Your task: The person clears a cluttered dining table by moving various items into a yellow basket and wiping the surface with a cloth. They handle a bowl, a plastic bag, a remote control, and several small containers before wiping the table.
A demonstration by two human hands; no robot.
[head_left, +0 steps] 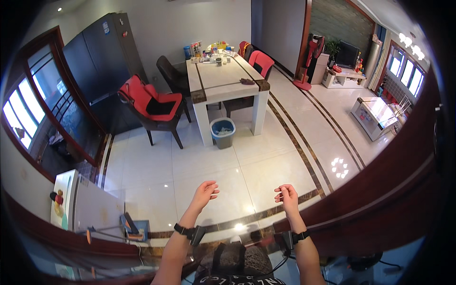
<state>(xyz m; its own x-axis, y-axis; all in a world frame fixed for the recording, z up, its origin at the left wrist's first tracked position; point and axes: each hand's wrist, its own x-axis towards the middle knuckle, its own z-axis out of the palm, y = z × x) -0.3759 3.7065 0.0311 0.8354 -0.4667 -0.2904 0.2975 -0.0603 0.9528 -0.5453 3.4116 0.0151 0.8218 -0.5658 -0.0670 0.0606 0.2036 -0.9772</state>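
My left hand point(205, 194) hangs in the air over the floor, its loosely bent fingers apart and holding nothing. To its right, my right hand point(287, 195) is raised at about the same height, fingers half curled and slightly apart, with nothing visible in it. Neither touches anything. Each wrist wears a black strap with a small dark device. Ahead of both hands, a blue-grey waste bin point(223, 133) with a light liner stands by the near end of a white dining table point(223, 78). Bottles, jars and packets crowd the table's far end, and a small dark item point(247, 81) lies near its front edge.
A chair with a red and black cover point(156, 102) stands left of the table, before a dark refrigerator point(102, 71). At lower left are a white cabinet point(97, 204) and a blue dustpan point(137, 230). A dark red door point(361, 209) borders the right; beyond lies a low table point(375, 116).
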